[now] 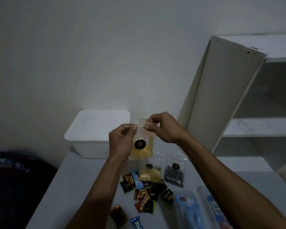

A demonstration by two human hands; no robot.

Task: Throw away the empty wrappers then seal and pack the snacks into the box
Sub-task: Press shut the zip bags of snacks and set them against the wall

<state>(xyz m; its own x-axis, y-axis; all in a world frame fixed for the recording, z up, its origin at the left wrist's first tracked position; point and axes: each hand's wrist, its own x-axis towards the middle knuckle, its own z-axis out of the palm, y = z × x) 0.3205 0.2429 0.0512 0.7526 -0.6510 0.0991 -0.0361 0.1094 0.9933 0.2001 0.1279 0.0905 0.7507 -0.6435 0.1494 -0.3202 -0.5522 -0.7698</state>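
"Pong Pong" on black round sticker (140, 144) of held clear snack bag (141, 146); "Nextar" on brown wrapper (141, 193) and small packet (130, 179) in table pile; other print too blurred to read

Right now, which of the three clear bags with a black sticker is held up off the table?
The yellow-snack bag in front of the white box. Both hands pinch its top edge; the other yellow bag and the dark-snack bag lie on the table.
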